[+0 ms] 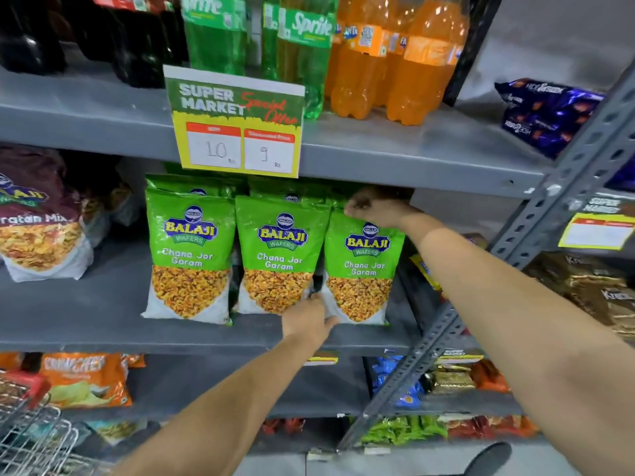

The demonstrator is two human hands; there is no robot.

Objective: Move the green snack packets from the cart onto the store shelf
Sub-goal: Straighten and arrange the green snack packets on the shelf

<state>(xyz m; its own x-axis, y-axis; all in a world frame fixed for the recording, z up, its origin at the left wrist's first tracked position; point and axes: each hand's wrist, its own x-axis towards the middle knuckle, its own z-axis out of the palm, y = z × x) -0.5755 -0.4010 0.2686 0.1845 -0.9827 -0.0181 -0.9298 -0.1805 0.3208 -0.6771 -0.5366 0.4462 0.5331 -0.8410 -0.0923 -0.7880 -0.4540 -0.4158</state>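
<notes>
Three green snack packets stand upright in a row on the grey middle shelf (103, 314), with more green packets behind them. My right hand (372, 206) grips the top edge of the rightmost green packet (362, 266). My left hand (309, 317) rests at that packet's lower left corner, fingers against it, between it and the middle green packet (280, 255). The left green packet (189, 252) stands free. A corner of the wire cart (31, 431) shows at the bottom left; its contents are hidden.
A price sign (237, 121) hangs from the upper shelf edge over the packets. Soda bottles (395, 56) stand above. A maroon snack bag (37, 218) sits left on the same shelf. A slotted grey upright (536, 214) runs diagonally at the right, with other snacks beyond.
</notes>
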